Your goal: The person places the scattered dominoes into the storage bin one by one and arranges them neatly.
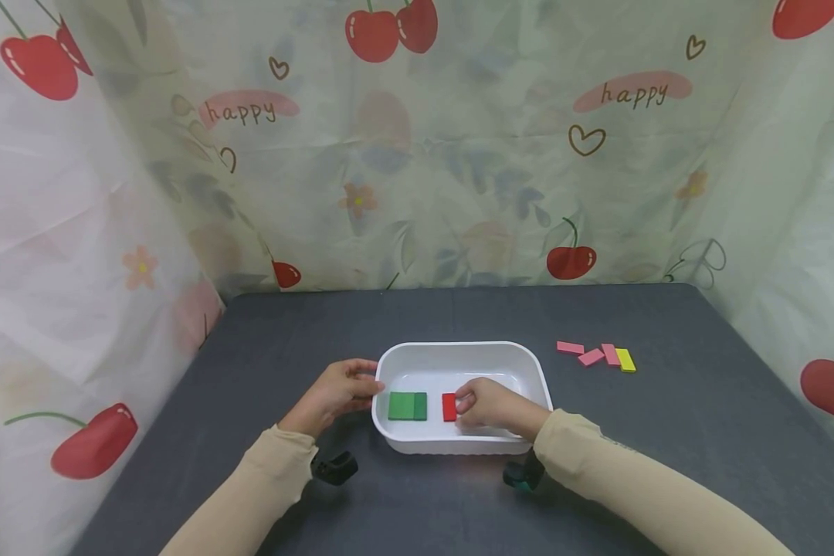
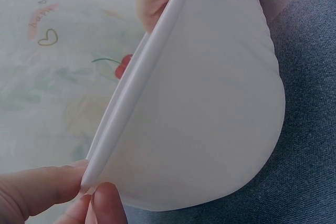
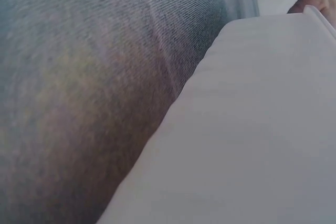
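A white plastic tray (image 1: 456,446) sits on the dark table. My left hand (image 1: 345,390) grips its left rim, thumb on the inner side and fingers outside, as the left wrist view shows with the fingers (image 2: 107,203) at the rim. Inside the tray, my right hand (image 1: 489,405) bends its fingers over the right part of a flat red block (image 1: 449,408), which hides that end. Green blocks (image 1: 408,406) lie side by side at the tray's left end. In the right wrist view the tray's outer wall (image 3: 252,119) hides the right hand's fingers.
Several pink blocks (image 1: 570,347) and a yellow block (image 1: 625,360) lie on the table to the right, beyond the tray. A cherry-printed curtain (image 1: 445,154) stands behind and along both sides of the dark tabletop (image 1: 306,324).
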{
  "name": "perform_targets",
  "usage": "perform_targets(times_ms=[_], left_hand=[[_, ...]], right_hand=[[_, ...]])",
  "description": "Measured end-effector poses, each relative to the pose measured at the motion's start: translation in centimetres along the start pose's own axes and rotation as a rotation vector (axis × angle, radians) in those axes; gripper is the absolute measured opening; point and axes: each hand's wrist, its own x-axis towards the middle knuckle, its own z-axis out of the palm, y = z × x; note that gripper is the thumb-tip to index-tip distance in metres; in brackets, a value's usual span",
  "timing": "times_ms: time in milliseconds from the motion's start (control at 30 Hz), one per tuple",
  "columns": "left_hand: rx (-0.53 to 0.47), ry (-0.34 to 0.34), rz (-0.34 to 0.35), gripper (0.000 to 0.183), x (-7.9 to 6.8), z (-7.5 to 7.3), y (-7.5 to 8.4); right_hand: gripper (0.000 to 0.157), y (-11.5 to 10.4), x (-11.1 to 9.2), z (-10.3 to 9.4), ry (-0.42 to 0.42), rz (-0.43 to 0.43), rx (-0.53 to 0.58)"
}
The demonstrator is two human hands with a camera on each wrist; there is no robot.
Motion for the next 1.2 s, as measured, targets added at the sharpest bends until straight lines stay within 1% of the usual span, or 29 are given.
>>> perform_targets(times_ms=[167,300,467,633,800,1200], left_hand=[[0.007,0.005,-0.005,0.04,0.0,0.0,0.1],[0.016,0.01,-0.008,0.041,-0.1,0.1,0.1],[0.001,-0.006,0.007,0.041,-0.1,0.0,0.0],[-0.01,-0.02,0.014,0.041,-0.3,-0.1,0.1],[-0.017,-0.01,0.009,0.042,-0.2,-0.1,0.1],[-0.006,0.003,-0.011,0.04,0.0,0.0,0.0]], right_hand=[[0.042,-0.3,0.2,0.4,-0.001,-0.01,0.021],[0.043,-0.6,0.3,0.7,-0.001,0.009,0.022],[0.043,-0.8,0.5,1.1,-0.005,0.021,0.035],[0.041,-0.9,0.7,1.3,-0.005,-0.007,0.034],[0.042,-1.1,0.7,1.3,-0.012,-0.045,0.029],[0.041,-1.2,0.9,1.6,-0.018,-0.031,0.026]])
